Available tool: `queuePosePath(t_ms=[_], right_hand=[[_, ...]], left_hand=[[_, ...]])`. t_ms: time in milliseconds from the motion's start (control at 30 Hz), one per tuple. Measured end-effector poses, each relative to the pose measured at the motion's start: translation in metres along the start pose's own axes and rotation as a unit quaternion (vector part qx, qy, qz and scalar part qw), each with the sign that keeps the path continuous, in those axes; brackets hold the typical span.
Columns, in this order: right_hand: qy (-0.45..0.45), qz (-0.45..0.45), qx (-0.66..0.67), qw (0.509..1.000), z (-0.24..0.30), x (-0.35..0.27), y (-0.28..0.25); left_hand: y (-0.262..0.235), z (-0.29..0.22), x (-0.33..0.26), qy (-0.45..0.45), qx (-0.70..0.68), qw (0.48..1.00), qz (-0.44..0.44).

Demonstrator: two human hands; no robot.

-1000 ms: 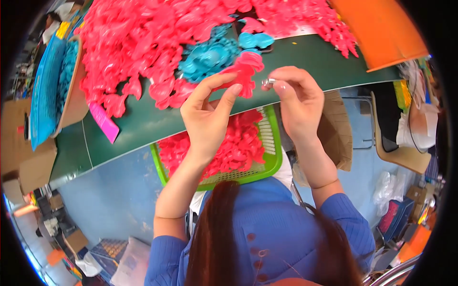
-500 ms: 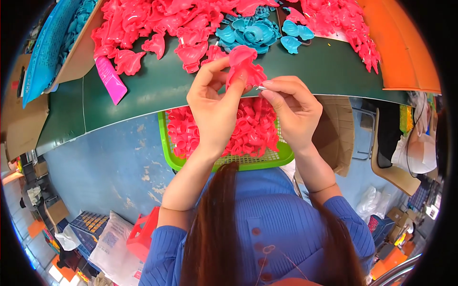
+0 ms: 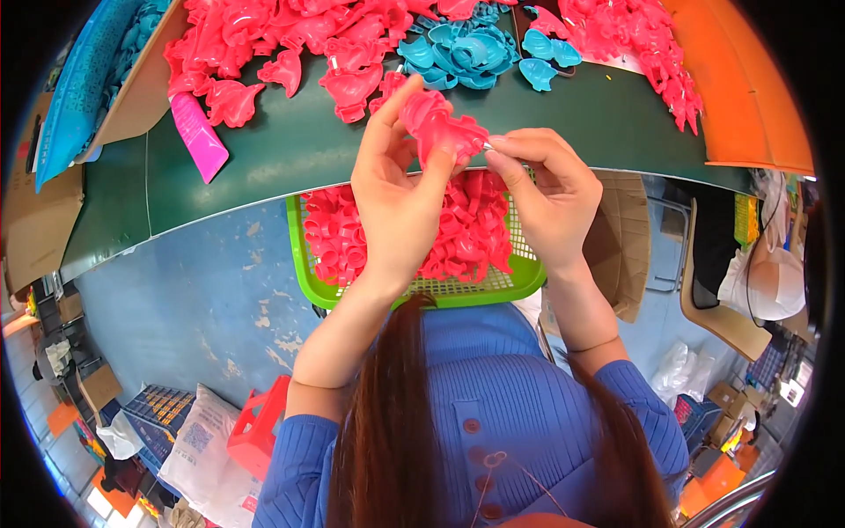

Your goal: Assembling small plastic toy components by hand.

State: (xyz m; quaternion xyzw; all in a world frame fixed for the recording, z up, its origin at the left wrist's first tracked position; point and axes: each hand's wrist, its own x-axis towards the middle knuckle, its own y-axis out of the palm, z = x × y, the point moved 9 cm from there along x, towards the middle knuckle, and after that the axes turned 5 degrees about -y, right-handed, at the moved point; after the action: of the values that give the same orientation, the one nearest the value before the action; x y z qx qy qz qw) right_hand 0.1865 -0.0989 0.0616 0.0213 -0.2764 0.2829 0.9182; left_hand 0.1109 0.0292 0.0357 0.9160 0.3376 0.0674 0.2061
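Note:
My left hand is closed on a pink molded plastic piece, held above the front edge of the green table. Between the thumb and forefinger of my right hand is a small silver metal pin, touching the right edge of that piece. My fingertips partly cover the pin. Below my hands, a green basket holds many pink ring-shaped plastic parts. Farther back on the table lies a heap of similar pink pieces, and blue plastic pieces sit beyond my hands.
A magenta tube-like packet lies at the table's left. Farther left stands a cardboard box with blue pieces. An orange panel bounds the right side. A cardboard box and a chair stand right of the basket.
The pink piece has tilted over toward the right in my left hand. My right hand has risen slightly, with the pin now against the piece's edge.

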Motion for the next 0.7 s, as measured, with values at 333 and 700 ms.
queuePosePath(t_ms=[333,700], right_hand=[[-0.219,0.105,-0.083,0.967,0.021,0.003,0.008],[0.030,0.192,-0.022,0.981,-0.013,0.032,0.024]], left_hand=[[-0.009,0.030,-0.005,-0.215,-0.095,0.971,0.052],[-0.037,0.040,-0.005,-0.213,-0.199,0.954,0.072]])
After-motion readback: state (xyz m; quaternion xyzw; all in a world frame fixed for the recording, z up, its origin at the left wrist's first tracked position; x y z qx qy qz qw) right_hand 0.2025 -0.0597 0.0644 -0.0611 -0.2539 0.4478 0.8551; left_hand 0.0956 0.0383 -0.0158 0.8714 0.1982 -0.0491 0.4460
